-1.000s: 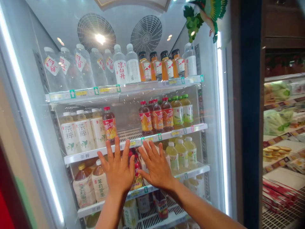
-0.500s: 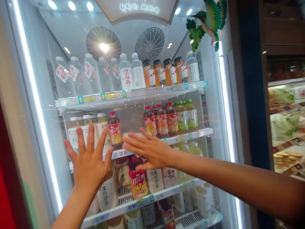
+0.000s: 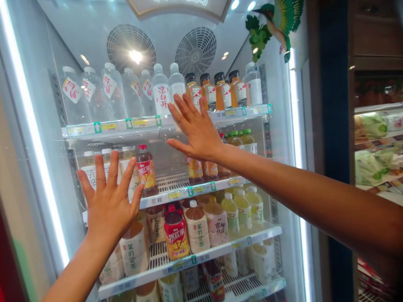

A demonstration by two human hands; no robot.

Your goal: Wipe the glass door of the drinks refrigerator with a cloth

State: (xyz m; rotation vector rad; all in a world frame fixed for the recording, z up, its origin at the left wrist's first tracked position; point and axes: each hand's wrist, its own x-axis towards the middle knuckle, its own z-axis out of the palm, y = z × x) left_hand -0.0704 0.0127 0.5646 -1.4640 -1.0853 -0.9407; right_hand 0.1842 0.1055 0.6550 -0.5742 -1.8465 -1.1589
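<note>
A glass-fronted drinks fridge with several bottle shelves fills the view. My left hand (image 3: pixel 110 199) is raised with fingers spread, in front of white-labelled tea bottles (image 3: pixel 127 161) and beside a red-capped iced tea bottle (image 3: pixel 145 170) on the second shelf. My right hand (image 3: pixel 198 130) reaches in from the right, flat with its fingers stretched, over the edge of the top shelf (image 3: pixel 122 125). It partly covers a clear water bottle and the red-capped bottles (image 3: pixel 194 169) below. Both hands hold nothing. Whether either palm touches the glass I cannot tell.
Orange black-capped bottles (image 3: pixel 223 92) and clear bottles (image 3: pixel 74 96) line the top shelf. Lower down stand a big red-labelled bottle (image 3: pixel 175 235) and several tea bottles. A bird decoration (image 3: pixel 280 25) hangs at the upper right. Another chilled shelf with bagged greens (image 3: pixel 368 167) lies at the right.
My right hand has moved up from the second shelf's edge to the top shelf's edge. My left hand has shifted slightly left and up, still spread. The view has shifted a little.
</note>
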